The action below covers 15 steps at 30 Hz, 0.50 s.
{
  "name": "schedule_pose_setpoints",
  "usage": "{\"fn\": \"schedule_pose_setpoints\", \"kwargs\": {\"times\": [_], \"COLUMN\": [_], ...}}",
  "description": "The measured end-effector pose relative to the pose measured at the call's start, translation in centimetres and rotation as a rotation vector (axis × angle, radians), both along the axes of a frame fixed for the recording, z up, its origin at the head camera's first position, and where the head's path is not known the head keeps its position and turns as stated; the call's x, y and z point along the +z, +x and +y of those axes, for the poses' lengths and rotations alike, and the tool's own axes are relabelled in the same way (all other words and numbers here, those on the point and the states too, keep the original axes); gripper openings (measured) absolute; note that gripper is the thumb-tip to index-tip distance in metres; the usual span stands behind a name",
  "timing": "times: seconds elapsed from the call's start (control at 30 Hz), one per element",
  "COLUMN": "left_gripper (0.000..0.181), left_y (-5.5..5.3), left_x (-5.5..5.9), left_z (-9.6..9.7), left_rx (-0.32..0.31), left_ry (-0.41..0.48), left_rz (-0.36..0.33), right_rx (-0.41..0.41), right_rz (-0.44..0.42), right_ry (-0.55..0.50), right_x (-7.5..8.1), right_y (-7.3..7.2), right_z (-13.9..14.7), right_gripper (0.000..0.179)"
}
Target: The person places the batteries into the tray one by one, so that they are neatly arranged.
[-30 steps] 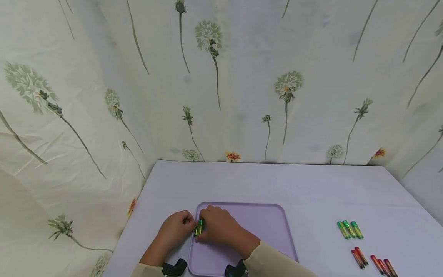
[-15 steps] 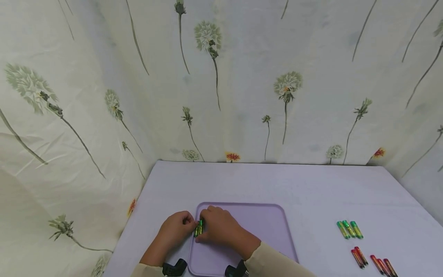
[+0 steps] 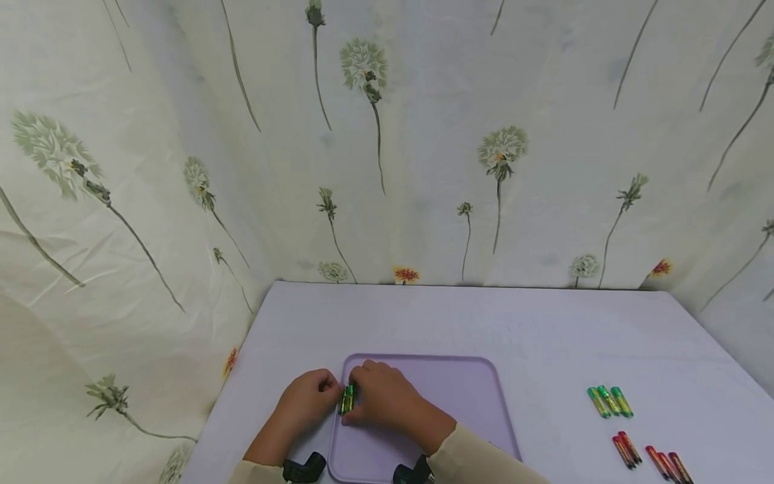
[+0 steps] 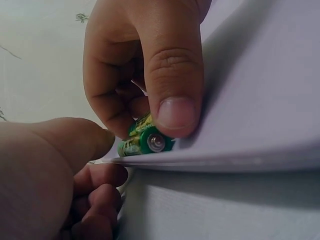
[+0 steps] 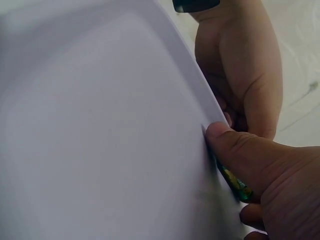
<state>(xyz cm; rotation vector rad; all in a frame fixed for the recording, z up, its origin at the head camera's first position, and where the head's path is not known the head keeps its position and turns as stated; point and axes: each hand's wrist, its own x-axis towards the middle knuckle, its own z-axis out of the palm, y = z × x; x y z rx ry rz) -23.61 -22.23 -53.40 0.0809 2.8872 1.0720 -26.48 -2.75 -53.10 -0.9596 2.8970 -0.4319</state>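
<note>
Green batteries [image 3: 347, 399] in right grip [image 3: 385, 396]

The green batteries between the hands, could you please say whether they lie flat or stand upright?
The green batteries lie flat: the head view shows their long sides, along the tray's left rim.

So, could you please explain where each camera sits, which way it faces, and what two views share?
Head: worn on the head, facing forward and down over the table and purple tray to the backdrop; left hand, right hand and sleeves show.
Left wrist: on that wrist, facing the tray's edge and green batteries; left hand at left, right hand above.
Right wrist: on that wrist, facing across the tray; right hand at lower right, left hand above.
Shared: both wrist views show the tray's edge and both hands.
</note>
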Motion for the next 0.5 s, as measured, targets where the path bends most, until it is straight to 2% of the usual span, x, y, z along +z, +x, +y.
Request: {"fn": "schedule_pose_setpoints", "kwargs": {"times": [0.27, 0.5], "left_gripper": [0.02, 0.015], "left_y": [0.0, -0.1], "left_x": [0.0, -0.2], "left_z": [0.1, 0.1], "left_rx": [0.008, 0.014], "left_ry": [0.008, -0.006], "left_rz": [-0.016, -0.021], "right_rx": [-0.012, -0.093], "right_rz": [-0.016, -0.075], "right_ry": [-0.01, -0.072], "right_x": [0.5, 1.6], "right_y": [0.2, -0.1], "right_z": [1.1, 3.5], "right_gripper": [0.07, 0.077]}}
